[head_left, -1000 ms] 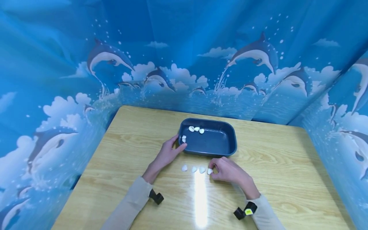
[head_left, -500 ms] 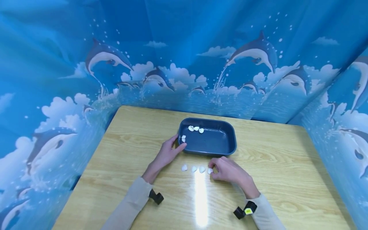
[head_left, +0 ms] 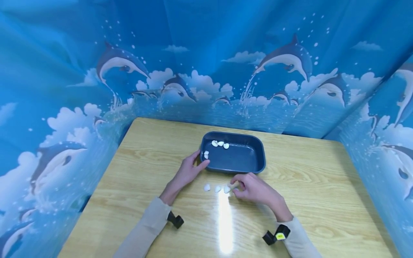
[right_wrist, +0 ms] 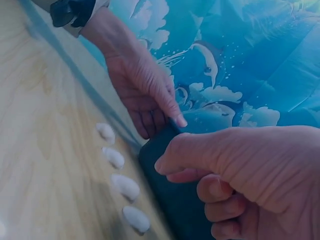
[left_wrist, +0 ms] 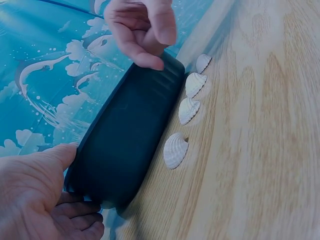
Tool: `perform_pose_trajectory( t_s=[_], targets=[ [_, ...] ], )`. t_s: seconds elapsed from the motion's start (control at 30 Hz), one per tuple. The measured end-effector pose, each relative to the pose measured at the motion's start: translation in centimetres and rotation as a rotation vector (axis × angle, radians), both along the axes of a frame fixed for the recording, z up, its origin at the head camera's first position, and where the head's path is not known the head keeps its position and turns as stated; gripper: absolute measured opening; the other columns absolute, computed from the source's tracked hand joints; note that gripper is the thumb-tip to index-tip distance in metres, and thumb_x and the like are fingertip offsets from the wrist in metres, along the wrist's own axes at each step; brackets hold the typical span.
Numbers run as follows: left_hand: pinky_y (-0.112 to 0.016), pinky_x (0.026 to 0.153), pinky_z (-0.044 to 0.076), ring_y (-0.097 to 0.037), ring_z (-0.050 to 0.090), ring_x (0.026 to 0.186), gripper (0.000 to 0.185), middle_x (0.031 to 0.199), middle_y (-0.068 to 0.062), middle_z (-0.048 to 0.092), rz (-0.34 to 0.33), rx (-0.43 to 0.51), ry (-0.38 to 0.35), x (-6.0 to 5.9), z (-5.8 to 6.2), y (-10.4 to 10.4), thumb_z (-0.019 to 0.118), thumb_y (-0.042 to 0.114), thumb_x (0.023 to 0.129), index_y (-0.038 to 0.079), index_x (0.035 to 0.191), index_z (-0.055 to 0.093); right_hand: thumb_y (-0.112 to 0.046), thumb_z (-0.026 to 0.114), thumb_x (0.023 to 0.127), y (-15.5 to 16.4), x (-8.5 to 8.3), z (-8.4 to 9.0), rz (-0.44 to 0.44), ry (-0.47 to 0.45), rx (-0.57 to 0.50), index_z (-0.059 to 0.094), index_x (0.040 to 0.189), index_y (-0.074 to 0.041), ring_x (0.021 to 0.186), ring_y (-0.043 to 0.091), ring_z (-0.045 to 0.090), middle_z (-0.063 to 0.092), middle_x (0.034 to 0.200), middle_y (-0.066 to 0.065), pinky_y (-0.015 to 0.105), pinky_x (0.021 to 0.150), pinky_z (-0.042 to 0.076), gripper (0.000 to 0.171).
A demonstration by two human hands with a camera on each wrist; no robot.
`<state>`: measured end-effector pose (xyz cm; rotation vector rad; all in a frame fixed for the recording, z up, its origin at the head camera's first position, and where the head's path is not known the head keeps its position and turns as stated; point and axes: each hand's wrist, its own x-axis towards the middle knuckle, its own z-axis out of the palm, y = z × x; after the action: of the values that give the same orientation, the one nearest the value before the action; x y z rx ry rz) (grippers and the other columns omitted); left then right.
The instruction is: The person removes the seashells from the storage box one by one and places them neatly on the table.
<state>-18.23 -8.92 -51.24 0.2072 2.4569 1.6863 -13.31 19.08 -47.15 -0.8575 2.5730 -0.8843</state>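
A dark blue rectangular tray (head_left: 240, 157) stands on the wooden table. My left hand (head_left: 187, 172) holds its near left corner, thumb and fingers on different sides of it. Inside the tray lie several white seashells (head_left: 214, 143) along the back and left walls. In front of it, a row of ribbed seashells (left_wrist: 175, 150) lies on the table. Over the right end of that row hovers my right hand (head_left: 256, 188), its thumb and index finger bent with a gap between them and nothing seen held. In the head view its fingers hide the rightmost shell; both wrist views show that shell on the table.
Behind and beside the wooden table (head_left: 322, 200) hangs a blue curtain (head_left: 206, 43) printed with dolphins. Each wrist wears a black camera strap (head_left: 281, 233). A bright light reflection falls on the table in front of the shell row.
My right hand has let go of the rightmost seashell and lifted slightly up and left, the finger gap wider. The left hand and tray have stayed put.
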Motion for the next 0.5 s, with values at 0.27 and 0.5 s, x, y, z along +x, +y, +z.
perform_pose_trajectory(
  t_s=[0.27,0.5],
  targets=[
    [-0.050,0.124,0.034,-0.033,0.038,0.152,0.068,0.162,-0.016,0.044,0.002,0.006,0.012,0.0,0.1,-0.1,0.069,0.034,0.103,0.004,0.158,0.043,-0.008,0.075,0.094,-0.4,-1.0,1.7,0.021,0.034,-0.116,0.075,0.112,-0.001,0.053,-0.002,0.036,0.040,0.062,-0.014,0.019,0.052,0.038,0.019],
    [-0.049,0.125,0.031,-0.031,0.037,0.153,0.069,0.162,-0.015,0.043,-0.004,0.011,0.009,0.0,0.1,0.0,0.069,0.036,0.102,0.005,0.158,0.042,-0.010,0.075,0.096,0.2,-3.6,2.4,-0.034,0.090,-0.122,0.075,0.112,-0.001,0.050,0.000,0.033,0.038,0.060,-0.013,0.022,0.053,0.039,0.018]
  ],
)
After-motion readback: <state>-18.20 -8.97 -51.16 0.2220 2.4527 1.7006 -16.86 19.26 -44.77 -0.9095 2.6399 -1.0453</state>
